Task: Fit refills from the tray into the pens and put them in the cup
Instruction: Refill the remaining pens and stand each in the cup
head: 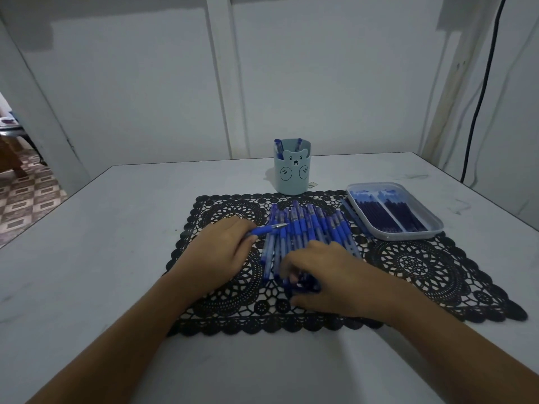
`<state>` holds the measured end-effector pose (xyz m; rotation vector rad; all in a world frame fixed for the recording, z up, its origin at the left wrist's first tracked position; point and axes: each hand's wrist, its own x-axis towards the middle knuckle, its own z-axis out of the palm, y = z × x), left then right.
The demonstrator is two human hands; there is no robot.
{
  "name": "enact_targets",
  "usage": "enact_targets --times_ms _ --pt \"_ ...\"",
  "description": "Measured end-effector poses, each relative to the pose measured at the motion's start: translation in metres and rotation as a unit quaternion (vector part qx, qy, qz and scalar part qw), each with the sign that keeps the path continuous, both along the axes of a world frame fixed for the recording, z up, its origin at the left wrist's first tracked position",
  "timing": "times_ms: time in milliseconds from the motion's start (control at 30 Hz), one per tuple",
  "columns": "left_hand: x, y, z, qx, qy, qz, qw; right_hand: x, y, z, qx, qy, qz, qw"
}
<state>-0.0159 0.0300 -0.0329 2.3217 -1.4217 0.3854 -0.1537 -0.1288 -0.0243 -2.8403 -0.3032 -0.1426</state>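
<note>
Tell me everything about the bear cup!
The cup is pale blue and looks like plastic. A little bear head sticks up at its front rim, with two round paws drawn below. It stands upright on the white table, right at the far edge of the black lace mat. Two blue pens stand inside, poking over the rim. Nothing else touches it.

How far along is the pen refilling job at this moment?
Early on. Done: two pens stand in the bear cup. In hand: the left hand grips one pen, metal tip showing, while the right hand sits over small blue pieces on the mat; blur hides its grip. Left: a long row of pens lies on the mat, and the tray holds many refills.
</note>
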Motion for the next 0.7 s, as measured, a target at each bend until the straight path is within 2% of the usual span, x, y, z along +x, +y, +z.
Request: enact_targets --times_ms 100,200,267,433,600,700 --pt "-0.002 -0.001 0.001 -0.008 0.011 -0.016 1.0 0.002 -0.002 0.002 0.083 -0.055 -0.044 0.994" --pt "-0.009 -0.002 0.003 -0.01 0.013 -0.033 0.999 0.004 -0.008 0.004 0.192 -0.139 -0.165 0.958" --pt "-0.015 -0.004 0.003 -0.012 0.008 -0.053 0.998 0.004 -0.01 0.004 0.234 -0.153 -0.209 0.937" --pt "-0.022 -0.006 0.001 0.003 -0.027 -0.097 0.995 0.009 -0.009 0.001 0.267 -0.067 -0.182 0.944" --pt "-0.023 -0.005 0.004 -0.01 0.073 -0.087 0.993 0.007 -0.013 0.002 0.306 -0.067 -0.13 0.941" --pt "-0.022 -0.005 0.006 -0.024 0.083 -0.08 0.993 0.008 -0.013 0.001 0.332 -0.066 -0.121 0.933"
